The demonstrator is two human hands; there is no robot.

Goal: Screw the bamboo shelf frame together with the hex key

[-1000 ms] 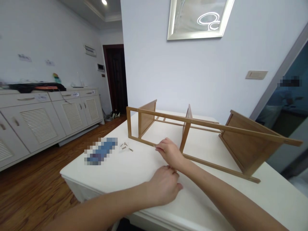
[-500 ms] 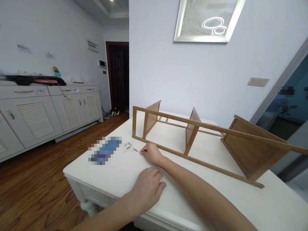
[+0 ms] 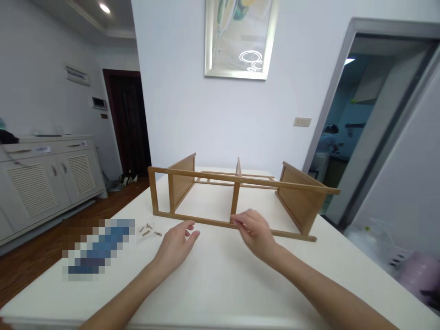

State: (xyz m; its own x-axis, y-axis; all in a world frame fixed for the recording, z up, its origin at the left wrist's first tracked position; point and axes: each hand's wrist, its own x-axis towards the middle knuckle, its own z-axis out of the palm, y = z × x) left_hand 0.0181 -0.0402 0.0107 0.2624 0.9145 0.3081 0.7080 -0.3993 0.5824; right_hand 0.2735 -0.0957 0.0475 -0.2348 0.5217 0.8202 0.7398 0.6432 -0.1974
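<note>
A bamboo shelf frame (image 3: 256, 182) lies on its side on the white table (image 3: 220, 279), with three panels and long rails. My right hand (image 3: 256, 233) is at the frame's lower front rail by the middle upright. Its fingertips are pinched together, and I cannot make out what they hold. My left hand (image 3: 178, 242) lies on the table just in front of the frame, fingers loosely apart and holding nothing. Several small screws (image 3: 148, 230) lie left of that hand.
A blurred blue item (image 3: 98, 250) lies near the table's left edge. White cabinets (image 3: 41, 178) line the left wall beside a dark door. An open doorway (image 3: 347, 133) at right shows a person in the far room. A pale basket (image 3: 388, 243) and a pink object (image 3: 417, 275) sit at the lower right.
The view has swung right. My right hand went out to the screws, then came back to the frame's lower rail with fingers pinched. My left hand slid forward on the table.
</note>
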